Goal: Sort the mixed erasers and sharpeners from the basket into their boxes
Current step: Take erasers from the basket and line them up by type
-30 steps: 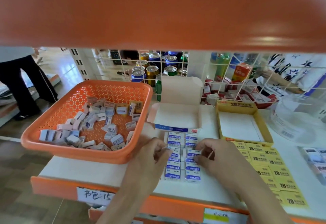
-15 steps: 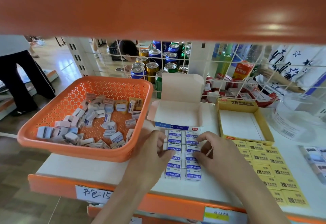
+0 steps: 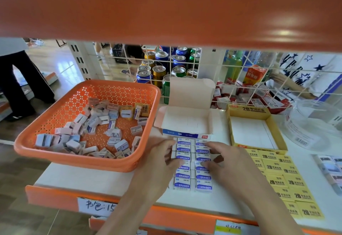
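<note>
One orange basket [image 3: 87,161]; one white box [image 3: 187,122]; one yellow box [image 3: 253,133]; two hands: left hand [image 3: 157,168], right hand [image 3: 234,164].
</note>
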Action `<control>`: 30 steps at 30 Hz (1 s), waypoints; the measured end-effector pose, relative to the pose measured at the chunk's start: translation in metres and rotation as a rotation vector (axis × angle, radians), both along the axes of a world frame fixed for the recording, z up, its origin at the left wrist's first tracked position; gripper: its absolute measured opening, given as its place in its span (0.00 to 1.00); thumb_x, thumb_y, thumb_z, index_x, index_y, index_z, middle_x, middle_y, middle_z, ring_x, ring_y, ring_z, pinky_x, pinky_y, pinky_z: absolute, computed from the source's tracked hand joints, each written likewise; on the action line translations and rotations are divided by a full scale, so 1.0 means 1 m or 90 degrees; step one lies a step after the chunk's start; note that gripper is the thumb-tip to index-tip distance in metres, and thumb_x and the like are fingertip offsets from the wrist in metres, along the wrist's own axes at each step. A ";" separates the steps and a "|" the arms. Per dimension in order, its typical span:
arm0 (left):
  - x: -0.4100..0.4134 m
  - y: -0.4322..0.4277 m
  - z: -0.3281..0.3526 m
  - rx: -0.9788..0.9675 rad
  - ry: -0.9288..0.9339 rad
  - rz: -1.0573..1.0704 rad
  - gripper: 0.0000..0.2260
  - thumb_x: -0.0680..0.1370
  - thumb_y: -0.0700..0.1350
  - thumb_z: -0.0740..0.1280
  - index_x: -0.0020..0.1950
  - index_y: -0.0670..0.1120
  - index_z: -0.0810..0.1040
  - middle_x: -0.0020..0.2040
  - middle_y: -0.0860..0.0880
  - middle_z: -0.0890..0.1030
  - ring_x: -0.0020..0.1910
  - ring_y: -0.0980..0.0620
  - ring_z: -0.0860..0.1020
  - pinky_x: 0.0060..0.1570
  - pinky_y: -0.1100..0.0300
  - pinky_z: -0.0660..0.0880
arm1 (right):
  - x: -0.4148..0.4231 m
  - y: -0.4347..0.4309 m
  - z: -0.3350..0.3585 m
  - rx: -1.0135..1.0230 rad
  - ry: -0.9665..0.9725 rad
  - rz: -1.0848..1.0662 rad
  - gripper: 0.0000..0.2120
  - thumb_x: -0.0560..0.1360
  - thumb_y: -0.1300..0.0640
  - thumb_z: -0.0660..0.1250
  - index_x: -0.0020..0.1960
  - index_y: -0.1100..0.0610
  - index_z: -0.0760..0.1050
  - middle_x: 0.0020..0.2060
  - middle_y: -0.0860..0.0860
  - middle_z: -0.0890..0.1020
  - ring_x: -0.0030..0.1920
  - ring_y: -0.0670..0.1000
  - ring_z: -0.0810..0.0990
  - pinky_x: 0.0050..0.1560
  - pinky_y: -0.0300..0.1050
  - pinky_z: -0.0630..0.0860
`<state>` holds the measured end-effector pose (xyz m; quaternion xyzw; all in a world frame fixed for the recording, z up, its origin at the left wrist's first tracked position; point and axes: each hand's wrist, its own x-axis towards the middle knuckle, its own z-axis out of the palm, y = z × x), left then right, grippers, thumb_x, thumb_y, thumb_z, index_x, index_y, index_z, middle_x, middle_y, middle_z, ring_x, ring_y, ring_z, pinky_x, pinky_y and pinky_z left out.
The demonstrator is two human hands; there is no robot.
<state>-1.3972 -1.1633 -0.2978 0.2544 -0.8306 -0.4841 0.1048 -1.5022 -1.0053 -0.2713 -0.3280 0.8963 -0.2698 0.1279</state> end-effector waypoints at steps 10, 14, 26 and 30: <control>0.003 0.004 0.010 -0.123 -0.018 -0.005 0.22 0.75 0.49 0.72 0.67 0.54 0.71 0.60 0.59 0.77 0.51 0.65 0.78 0.57 0.62 0.76 | 0.004 -0.001 0.004 0.024 0.030 -0.030 0.23 0.74 0.45 0.68 0.68 0.43 0.70 0.56 0.40 0.79 0.49 0.42 0.77 0.49 0.38 0.74; 0.009 0.013 0.038 -0.328 -0.003 -0.058 0.21 0.79 0.50 0.65 0.71 0.56 0.65 0.66 0.60 0.69 0.55 0.62 0.74 0.56 0.68 0.71 | 0.009 -0.001 0.016 0.018 0.092 -0.014 0.22 0.75 0.43 0.66 0.68 0.44 0.69 0.57 0.40 0.76 0.53 0.42 0.73 0.50 0.36 0.68; 0.063 -0.068 0.100 -0.425 -0.108 0.055 0.17 0.78 0.54 0.65 0.67 0.56 0.71 0.62 0.59 0.73 0.51 0.59 0.73 0.49 0.62 0.71 | 0.043 -0.082 0.059 -0.038 0.209 0.169 0.15 0.78 0.48 0.62 0.65 0.46 0.70 0.61 0.43 0.72 0.62 0.46 0.69 0.60 0.36 0.63; 0.080 -0.120 0.096 -0.405 -0.262 0.057 0.09 0.77 0.53 0.66 0.54 0.52 0.77 0.50 0.52 0.79 0.45 0.51 0.78 0.45 0.53 0.77 | 0.049 -0.130 0.063 -0.020 0.228 0.225 0.14 0.78 0.51 0.61 0.63 0.50 0.72 0.59 0.46 0.75 0.59 0.48 0.71 0.58 0.38 0.64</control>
